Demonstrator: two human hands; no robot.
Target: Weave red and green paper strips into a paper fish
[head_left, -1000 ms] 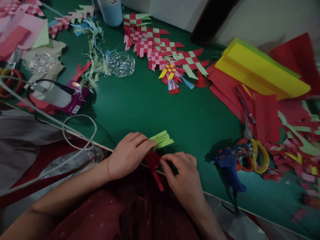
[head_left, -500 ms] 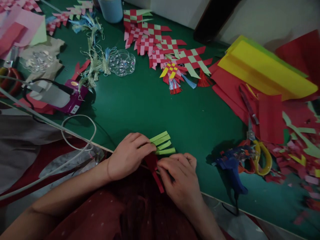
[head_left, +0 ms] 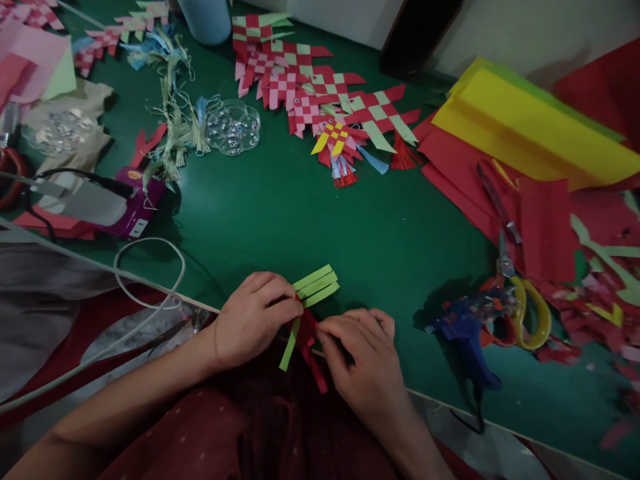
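At the near edge of the green table (head_left: 310, 213), my left hand (head_left: 253, 317) pinches a small bundle of light green paper strips (head_left: 316, 285) where they cross red paper strips (head_left: 309, 340). My right hand (head_left: 363, 360) is closed on the red strips just right of that crossing. One green strip (head_left: 289, 345) hangs down toward my lap beside a red strip end. The green strips fan out to the upper right of my left fingers.
Woven red, pink and green paper pieces (head_left: 320, 93) lie at the back. Yellow and red paper sheets (head_left: 520, 133), yellow-handled scissors (head_left: 525, 300) and a blue glue gun (head_left: 470, 333) lie right. A clear tray of beads (head_left: 233, 127), a purple device (head_left: 135, 207) and a white cable (head_left: 150, 267) are left.
One green strip has swung down from the fan and now hangs below my left fingers. The green bundle has closed up slightly. Both hands stay at the crossing.
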